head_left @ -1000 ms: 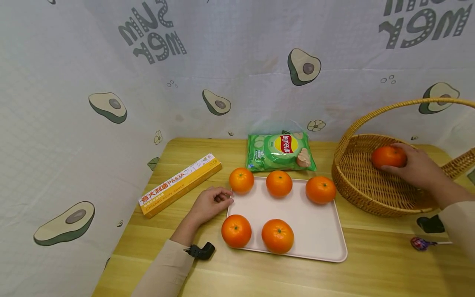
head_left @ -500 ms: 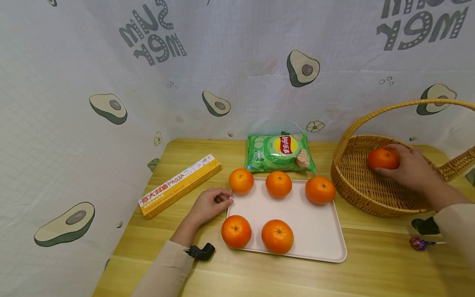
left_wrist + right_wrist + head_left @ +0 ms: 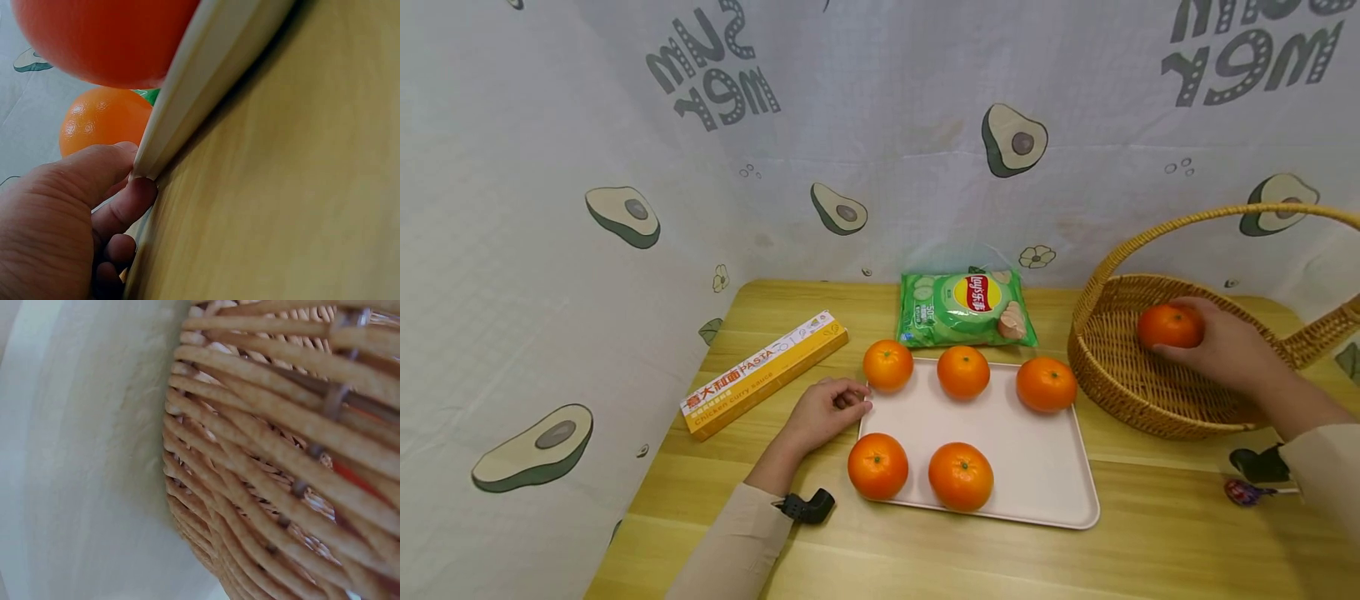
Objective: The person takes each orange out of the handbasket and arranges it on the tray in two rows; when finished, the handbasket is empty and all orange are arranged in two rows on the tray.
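In the head view my left hand (image 3: pixel 826 415) is at the left edge of a pale pink tray (image 3: pixel 1037 467). The left wrist view shows its thumb and index finger pinching the tray's rim (image 3: pixel 178 119). Several oranges sit on the tray, three along the back and two along the front, among them a front-left orange (image 3: pixel 877 467). Over at the right, my right hand (image 3: pixel 1225 346) reaches into a wicker basket (image 3: pixel 1142 400) and grips an orange (image 3: pixel 1169 326) from its right side. Basket weave fills much of the right wrist view, hiding that hand; a sliver of red-orange shows through.
Behind the tray lies a green bag of Lay's chips (image 3: pixel 967 308). A yellow pasta box (image 3: pixel 765 375) rests slantwise at left. The basket's tall handle (image 3: pixel 1217 215) arches above the right hand. A wrapped lollipop (image 3: pixel 1245 492) lies near the right forearm.
My right hand has shifted slightly left inside the basket with the orange in its grip. The left hand, tray and the other oranges have stayed in place.
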{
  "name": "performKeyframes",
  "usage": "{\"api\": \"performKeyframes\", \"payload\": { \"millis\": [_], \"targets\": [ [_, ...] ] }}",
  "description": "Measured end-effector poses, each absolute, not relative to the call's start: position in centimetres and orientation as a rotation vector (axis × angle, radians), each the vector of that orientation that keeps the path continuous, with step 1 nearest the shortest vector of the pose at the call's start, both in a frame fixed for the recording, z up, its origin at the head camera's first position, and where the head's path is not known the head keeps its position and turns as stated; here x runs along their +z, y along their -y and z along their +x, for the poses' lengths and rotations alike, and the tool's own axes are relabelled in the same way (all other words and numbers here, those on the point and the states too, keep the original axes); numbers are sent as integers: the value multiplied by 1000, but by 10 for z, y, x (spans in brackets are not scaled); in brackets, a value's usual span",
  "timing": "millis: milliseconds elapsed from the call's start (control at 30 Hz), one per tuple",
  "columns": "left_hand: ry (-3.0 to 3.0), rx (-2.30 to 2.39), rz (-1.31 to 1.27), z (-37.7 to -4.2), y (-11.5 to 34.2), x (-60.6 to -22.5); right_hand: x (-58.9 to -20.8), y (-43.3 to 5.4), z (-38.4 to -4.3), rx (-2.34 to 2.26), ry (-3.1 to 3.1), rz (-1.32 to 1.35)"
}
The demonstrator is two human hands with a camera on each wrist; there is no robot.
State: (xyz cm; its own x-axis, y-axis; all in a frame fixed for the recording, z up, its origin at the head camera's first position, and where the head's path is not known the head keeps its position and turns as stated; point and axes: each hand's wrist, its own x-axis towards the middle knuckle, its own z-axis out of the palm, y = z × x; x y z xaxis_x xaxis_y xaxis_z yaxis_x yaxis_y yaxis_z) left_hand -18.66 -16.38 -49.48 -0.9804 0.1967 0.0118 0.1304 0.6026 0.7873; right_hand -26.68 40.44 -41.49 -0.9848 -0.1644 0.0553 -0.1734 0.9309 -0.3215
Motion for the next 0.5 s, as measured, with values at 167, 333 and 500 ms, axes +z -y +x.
{"api": "performKeyframes", "payload": {
  "millis": [167,333,500],
  "targets": [
    [-2744,1338,291,-187,164,-495,-410,-399,-259,540,3064,243],
    [-2740,1334,280,-187,164,-495,-406,-392,-252,578,3042,224],
    [-2741,1328,275,-187,164,-494,-403,-386,-246,600,3007,237]
  ]
}}
